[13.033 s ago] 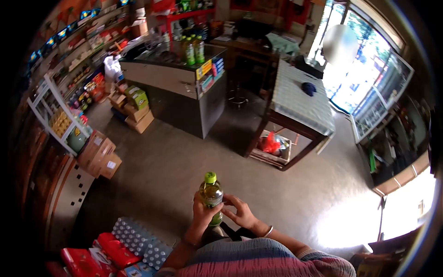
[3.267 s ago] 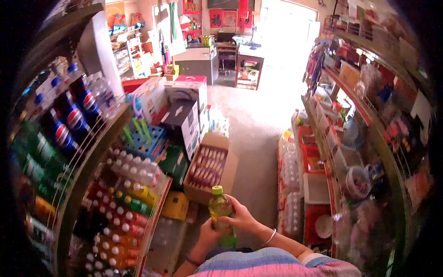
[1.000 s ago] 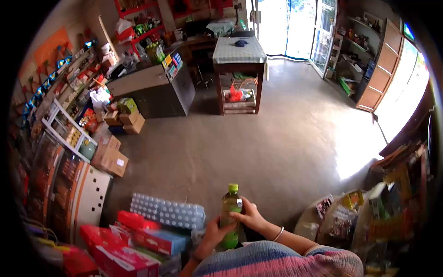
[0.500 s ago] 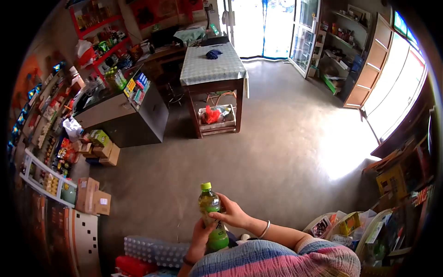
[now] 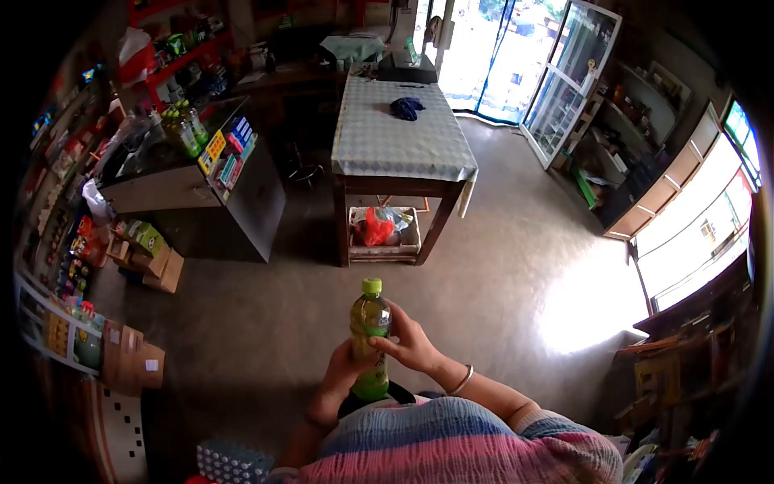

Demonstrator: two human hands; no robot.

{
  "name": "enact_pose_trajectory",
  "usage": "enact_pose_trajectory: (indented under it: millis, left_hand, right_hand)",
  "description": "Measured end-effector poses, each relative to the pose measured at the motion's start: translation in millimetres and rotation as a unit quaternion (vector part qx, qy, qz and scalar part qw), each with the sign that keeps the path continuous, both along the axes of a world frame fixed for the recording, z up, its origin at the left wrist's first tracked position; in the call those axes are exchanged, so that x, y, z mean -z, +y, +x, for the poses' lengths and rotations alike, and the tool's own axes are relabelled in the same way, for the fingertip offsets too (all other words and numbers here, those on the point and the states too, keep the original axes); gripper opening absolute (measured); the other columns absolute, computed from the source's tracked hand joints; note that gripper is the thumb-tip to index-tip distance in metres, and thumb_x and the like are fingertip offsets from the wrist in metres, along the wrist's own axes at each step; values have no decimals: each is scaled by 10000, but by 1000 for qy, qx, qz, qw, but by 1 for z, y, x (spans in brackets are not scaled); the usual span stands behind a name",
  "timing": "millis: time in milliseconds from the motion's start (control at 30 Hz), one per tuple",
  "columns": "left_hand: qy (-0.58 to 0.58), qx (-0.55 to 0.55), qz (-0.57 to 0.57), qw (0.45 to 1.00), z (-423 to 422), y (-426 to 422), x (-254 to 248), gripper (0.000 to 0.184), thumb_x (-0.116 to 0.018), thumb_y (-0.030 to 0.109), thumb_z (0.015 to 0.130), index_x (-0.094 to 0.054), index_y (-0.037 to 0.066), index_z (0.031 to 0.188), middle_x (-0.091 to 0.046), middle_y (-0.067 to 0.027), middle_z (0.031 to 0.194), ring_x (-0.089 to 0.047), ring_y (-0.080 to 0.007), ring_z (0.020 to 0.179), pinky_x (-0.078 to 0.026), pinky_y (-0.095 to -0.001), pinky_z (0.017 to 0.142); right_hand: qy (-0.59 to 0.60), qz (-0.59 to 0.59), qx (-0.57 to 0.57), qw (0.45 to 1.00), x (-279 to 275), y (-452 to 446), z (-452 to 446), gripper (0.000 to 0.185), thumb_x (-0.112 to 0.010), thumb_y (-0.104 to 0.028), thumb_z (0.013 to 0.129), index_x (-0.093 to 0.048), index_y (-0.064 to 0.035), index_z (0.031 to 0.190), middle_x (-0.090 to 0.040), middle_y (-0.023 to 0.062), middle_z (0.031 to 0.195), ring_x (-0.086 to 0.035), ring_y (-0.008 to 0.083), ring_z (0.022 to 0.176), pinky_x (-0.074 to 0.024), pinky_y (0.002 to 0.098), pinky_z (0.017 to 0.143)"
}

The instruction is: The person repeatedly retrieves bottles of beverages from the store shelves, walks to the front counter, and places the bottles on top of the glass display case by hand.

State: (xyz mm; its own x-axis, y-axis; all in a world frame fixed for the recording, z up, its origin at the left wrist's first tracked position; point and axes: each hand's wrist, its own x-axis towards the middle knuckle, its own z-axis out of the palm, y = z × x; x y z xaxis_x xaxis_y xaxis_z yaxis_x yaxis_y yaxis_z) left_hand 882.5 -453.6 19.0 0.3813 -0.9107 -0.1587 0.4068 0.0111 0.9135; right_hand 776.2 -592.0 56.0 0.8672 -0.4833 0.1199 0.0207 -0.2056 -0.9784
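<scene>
Between the left hand (image 5: 342, 369) and the right hand (image 5: 409, 348) — the bottle (image 5: 368, 321), upright. Ahead stands the table (image 5: 403, 149), a crate (image 5: 385, 253) beneath, a rag (image 5: 407, 108), probably, on top. Left of the table is the counter (image 5: 161, 189), other bottles (image 5: 188, 137) on it; beyond, to the right — the door (image 5: 571, 84).

I see a green bottle (image 5: 370, 323) with a lime cap (image 5: 371, 285), a pink-and-blue striped top (image 5: 451, 440), a pale checked tablecloth (image 5: 395, 147) and, between the brown table's (image 5: 387, 186) long edges, a navy cloth (image 5: 407, 108).
</scene>
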Motion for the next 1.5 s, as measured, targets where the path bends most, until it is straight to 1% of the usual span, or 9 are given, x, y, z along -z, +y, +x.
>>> enact_pose_trajectory:
  millis: [267,433,533,667,867,967,1167,1333,1500]
  left_hand:
    - [37,-11,29,999,97,-109,-9,398,-695,167,811,-543,-8,1135,-595,-32,998,-572,-107,874,-471,-266,761]
    - [100,-50,35,993,141,-184,-23,391,-695,155,814,-544,9,1145,-593,-28,1013,-569,-103,896,-471,-277,765]
    - [75,-109,26,991,163,-224,-36,415,-690,132,824,-513,18,1182,-591,-30,1036,-575,-114,910,-470,-280,781]
    - [-2,-212,-5,977,197,-269,-41,426,-720,146,797,-529,15,1155,-603,-41,1012,-575,-115,908,-470,-283,779]
    - [-326,-303,143,884,269,-274,-8,522,-808,270,676,-573,13,1065,-633,-103,941,-608,-197,915,-475,-335,784]
    - [-306,-325,214,869,309,-268,-7,604,-814,304,656,-550,12,1113,-632,-124,1009,-611,-240,955,-471,-355,818]
    - [-211,-400,93,887,444,-247,14,647,-781,260,717,-476,-3,1223,-595,-140,1137,-584,-232,1052,-456,-353,896]
    - [-267,-488,86,826,596,-202,16,552,-713,167,796,-451,6,1254,-533,-135,1180,-531,-251,1106,-430,-386,936]
    - [-435,-563,186,678,737,-167,12,670,-733,155,758,-389,30,1320,-467,-157,1246,-458,-265,1158,-428,-391,919]
  right_hand:
    - [-25,26,19,999,26,-105,101,780,-723,-209,794,-264,5,1388,-563,183,1159,-602,253,1012,-484,346,861]
    - [-48,83,-42,995,39,-192,164,785,-718,-154,794,-247,12,1400,-519,187,1233,-543,226,1122,-445,331,939]
    - [-91,123,-107,982,15,-238,204,781,-714,-106,796,-240,20,1404,-502,155,1268,-515,216,1155,-428,345,968]
    - [-92,41,-174,980,-2,-287,255,731,-753,-157,768,-338,27,1340,-558,156,1197,-558,224,1110,-450,341,934]
    - [-33,15,-218,975,-3,-302,331,654,-808,-205,707,-449,8,1211,-620,126,1080,-606,214,1037,-480,327,880]
    - [-21,53,-254,966,5,-297,387,647,-808,-189,705,-451,9,1207,-619,118,1082,-600,191,1040,-478,323,884]
    - [-17,44,-270,962,13,-276,545,581,-787,-79,695,-474,10,1176,-622,107,1038,-601,167,965,-505,322,824]
    - [-84,-63,-198,975,-1,-258,720,548,-776,-54,685,-479,20,1139,-633,129,987,-615,173,932,-504,315,789]
    - [-171,-82,-134,973,-14,-251,879,586,-803,-97,677,-482,10,1156,-637,134,1046,-622,202,957,-485,317,825]
